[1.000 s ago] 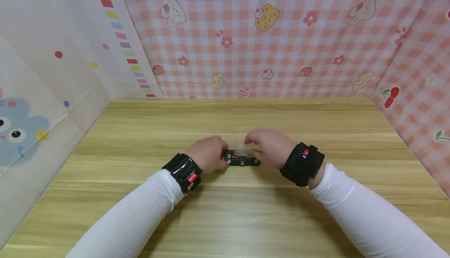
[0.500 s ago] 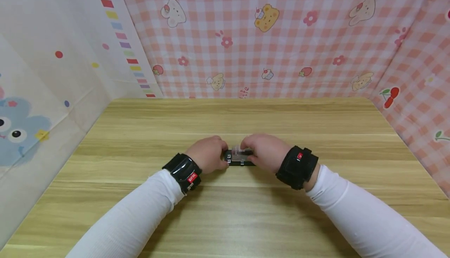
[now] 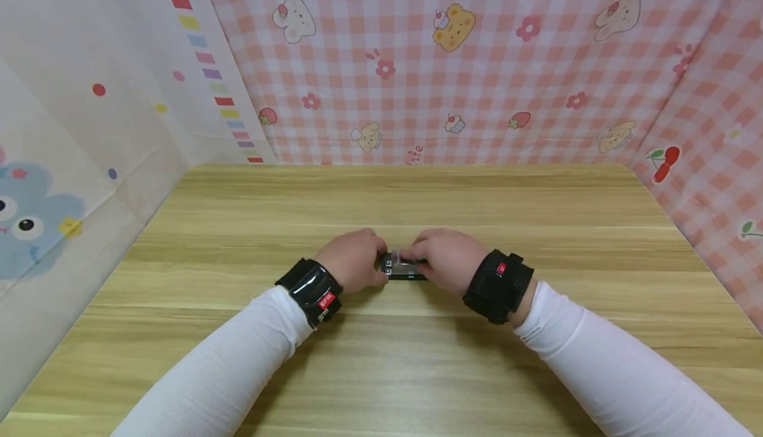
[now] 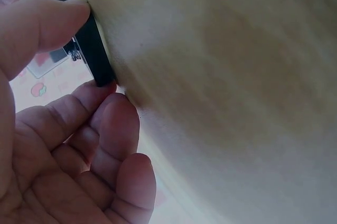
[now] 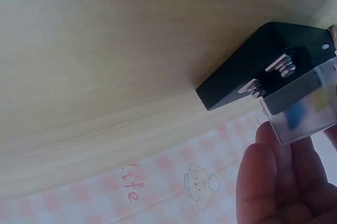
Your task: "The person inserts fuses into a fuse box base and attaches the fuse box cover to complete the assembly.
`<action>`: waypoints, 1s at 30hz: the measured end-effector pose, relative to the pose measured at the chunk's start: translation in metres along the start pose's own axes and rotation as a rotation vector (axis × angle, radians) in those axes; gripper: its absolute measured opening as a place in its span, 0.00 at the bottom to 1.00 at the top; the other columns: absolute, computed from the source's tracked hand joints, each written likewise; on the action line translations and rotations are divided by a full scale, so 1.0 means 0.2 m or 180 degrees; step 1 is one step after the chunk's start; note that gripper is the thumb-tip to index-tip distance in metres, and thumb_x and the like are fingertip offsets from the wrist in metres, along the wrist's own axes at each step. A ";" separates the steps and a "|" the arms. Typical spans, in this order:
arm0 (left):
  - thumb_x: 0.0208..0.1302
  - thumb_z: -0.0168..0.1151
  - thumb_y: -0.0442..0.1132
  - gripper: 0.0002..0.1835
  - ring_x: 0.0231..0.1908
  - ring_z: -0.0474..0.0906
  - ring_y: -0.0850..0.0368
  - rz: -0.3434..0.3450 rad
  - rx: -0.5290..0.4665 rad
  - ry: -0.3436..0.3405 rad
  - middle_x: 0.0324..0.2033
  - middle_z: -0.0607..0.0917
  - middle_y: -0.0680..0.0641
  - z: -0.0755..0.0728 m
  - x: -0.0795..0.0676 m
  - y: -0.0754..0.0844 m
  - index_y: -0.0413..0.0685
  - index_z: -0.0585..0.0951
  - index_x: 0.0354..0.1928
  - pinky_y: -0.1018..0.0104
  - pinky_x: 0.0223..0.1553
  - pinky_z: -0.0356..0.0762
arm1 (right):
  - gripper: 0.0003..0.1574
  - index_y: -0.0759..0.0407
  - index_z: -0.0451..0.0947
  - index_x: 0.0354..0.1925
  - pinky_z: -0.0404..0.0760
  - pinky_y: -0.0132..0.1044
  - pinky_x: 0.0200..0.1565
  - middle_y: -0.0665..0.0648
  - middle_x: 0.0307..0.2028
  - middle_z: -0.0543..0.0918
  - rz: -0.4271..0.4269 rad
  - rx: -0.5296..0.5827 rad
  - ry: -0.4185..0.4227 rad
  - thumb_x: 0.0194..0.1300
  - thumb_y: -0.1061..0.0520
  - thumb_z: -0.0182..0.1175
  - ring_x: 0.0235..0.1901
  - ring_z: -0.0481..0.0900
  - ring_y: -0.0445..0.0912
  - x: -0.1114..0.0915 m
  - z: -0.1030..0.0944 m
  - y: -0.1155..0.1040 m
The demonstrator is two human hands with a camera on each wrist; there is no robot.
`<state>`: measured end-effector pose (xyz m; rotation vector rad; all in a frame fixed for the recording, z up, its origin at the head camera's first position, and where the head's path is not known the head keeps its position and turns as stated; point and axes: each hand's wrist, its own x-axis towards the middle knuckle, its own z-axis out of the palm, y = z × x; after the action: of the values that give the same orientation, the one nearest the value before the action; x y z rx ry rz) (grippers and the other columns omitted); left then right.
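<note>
A small black rectangular block [image 3: 408, 277] with metal screw terminals [image 5: 287, 68] lies on the wooden table. My left hand [image 3: 352, 261] pinches its left end, with the thumb on the near side and fingers on the far side. My right hand [image 3: 450, 261] holds a clear plastic cover [image 3: 406, 269] between thumb and fingers, over the top of the block. In the right wrist view, the clear cover [image 5: 297, 113] stands at the block's terminal face, with blurred blue and yellow patches showing through it. The block's right end is hidden behind my right hand in the head view.
The wood-grain table [image 3: 393, 357] spreads around both hands. A pink checked cloth [image 3: 405, 46] hangs behind its far edge, with a white patterned cloth [image 3: 137, 46] at the left. Black straps [image 3: 499, 286] circle both wrists.
My right hand has moved left and slightly toward me, bringing the clear cover from above the block down over its top. The left hand keeps its hold.
</note>
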<state>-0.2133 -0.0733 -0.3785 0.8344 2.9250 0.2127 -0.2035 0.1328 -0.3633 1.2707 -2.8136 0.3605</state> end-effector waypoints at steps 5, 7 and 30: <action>0.47 0.70 0.51 0.17 0.25 0.70 0.62 -0.0055 -0.0032 -0.0048 0.30 0.75 0.56 0.00 0.00 0.00 0.52 0.82 0.37 0.67 0.27 0.70 | 0.23 0.49 0.81 0.50 0.78 0.37 0.37 0.51 0.37 0.80 -0.0007 -0.0105 -0.0022 0.54 0.62 0.67 0.33 0.73 0.40 0.00 0.00 -0.01; 0.47 0.70 0.51 0.17 0.25 0.70 0.62 -0.0071 -0.0026 -0.0054 0.30 0.75 0.56 0.00 0.00 0.01 0.52 0.82 0.37 0.67 0.28 0.70 | 0.23 0.49 0.82 0.49 0.78 0.37 0.37 0.51 0.36 0.80 0.0000 -0.0112 -0.0025 0.54 0.62 0.68 0.33 0.73 0.40 0.00 0.01 -0.01; 0.46 0.71 0.53 0.18 0.26 0.70 0.62 -0.0053 0.0050 -0.0105 0.31 0.75 0.56 -0.01 0.00 0.01 0.53 0.82 0.38 0.66 0.29 0.71 | 0.21 0.49 0.83 0.47 0.78 0.35 0.36 0.49 0.36 0.80 0.0047 0.0006 0.0159 0.52 0.63 0.69 0.34 0.73 0.39 -0.02 0.02 -0.01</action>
<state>-0.2127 -0.0719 -0.3756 0.8077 2.9057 0.1732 -0.1988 0.1343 -0.3680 1.2243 -2.7834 0.3898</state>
